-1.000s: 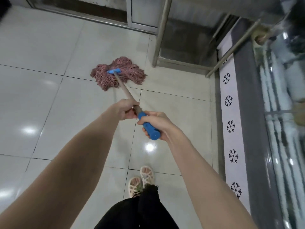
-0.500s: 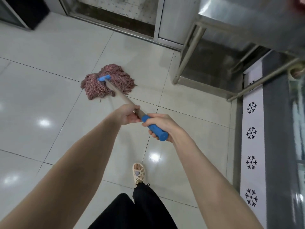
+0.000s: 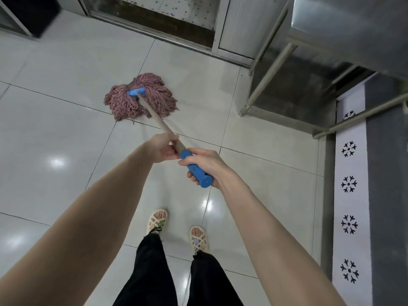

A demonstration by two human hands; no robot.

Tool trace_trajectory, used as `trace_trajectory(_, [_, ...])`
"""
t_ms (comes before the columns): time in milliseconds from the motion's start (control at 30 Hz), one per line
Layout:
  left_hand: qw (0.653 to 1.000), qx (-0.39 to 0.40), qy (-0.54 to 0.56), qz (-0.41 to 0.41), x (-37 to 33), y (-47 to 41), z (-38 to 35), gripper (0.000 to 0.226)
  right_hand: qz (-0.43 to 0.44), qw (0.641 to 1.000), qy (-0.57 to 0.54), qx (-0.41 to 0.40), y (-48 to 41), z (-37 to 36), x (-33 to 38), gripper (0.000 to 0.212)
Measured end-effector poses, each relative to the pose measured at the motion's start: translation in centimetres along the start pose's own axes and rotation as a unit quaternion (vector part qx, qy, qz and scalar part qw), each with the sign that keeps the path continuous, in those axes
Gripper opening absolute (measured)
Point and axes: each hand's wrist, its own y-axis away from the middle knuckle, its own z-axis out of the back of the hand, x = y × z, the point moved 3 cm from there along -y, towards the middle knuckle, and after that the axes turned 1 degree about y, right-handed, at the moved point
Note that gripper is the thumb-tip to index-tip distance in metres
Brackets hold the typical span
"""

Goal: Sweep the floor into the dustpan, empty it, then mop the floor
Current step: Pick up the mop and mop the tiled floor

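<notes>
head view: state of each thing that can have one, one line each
mop head: down on the floor, strands splayed out flat
mop handle: tilted, running from the mop head back to the hands
blue grip: at the handle's top end, held
left hand: grips the bare shaft just below the blue grip
right hand: grips the blue grip
floor: glossy, reflecting lights; wet or dry cannot be told

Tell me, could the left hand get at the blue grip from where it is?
Probably yes, but only its top end: the left hand holds the pole right beside the grip, while the right hand wraps most of it.
</notes>
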Motion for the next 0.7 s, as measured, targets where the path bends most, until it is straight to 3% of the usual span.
trace_trajectory(167, [0.999, -0.011, -0.039, -0.011, -4.1, -1.4, 6.3, 0.012, 0.003, 0.999, -0.043, 0.001, -4.2, -6.2, 2.0, 0.057])
trace_trajectory(400, [0.996, -0.042, -0.068, -0.041, -6.3, -2.5, 12.0, 0.017, 0.011, 0.994, -0.108, 0.019, -7.7, -12.4, 2.0, 0.068])
trace_trajectory(700, [0.996, 0.030, -0.064, -0.048, -1.3, 0.1, 8.9, 0.017, 0.011, 0.989, -0.139, -0.058, -2.7, -10.7, -3.0, 0.053])
